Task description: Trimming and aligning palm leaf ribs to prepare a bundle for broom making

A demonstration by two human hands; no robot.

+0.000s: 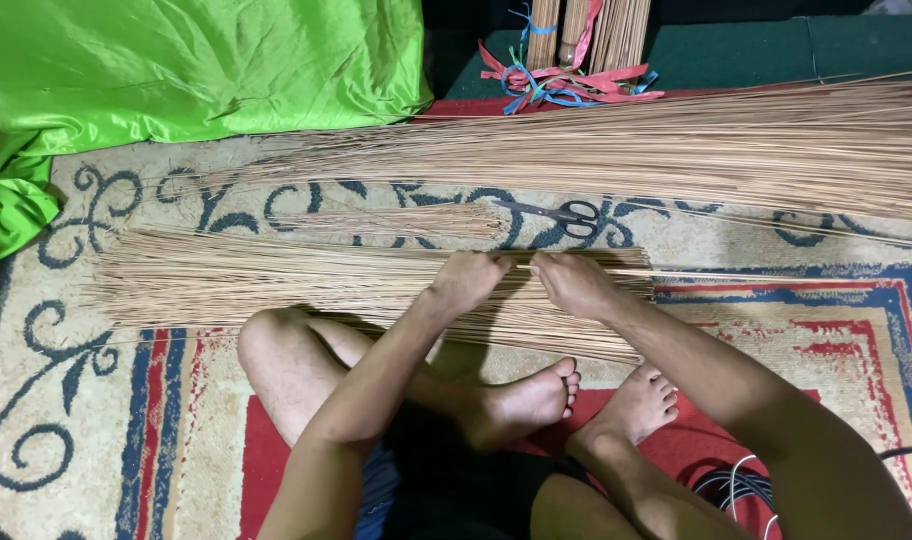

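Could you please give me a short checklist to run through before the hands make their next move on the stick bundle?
1. Left hand on the near bundle of thin sticks: ok, it rests on top.
2. Right hand on the same bundle: ok, beside the left.
3. Firm grip on the sticks: cannot tell, fingers curl out of sight.
4. Scissors clear of both hands: ok, lying on the carpet just beyond the bundle.
5. Far pile of sticks kept separate: ok, a strip of carpet lies between.
6. Feet off the sticks: ok, on the near side.

Bare arms, legs & feet; dark shorts [456, 490].
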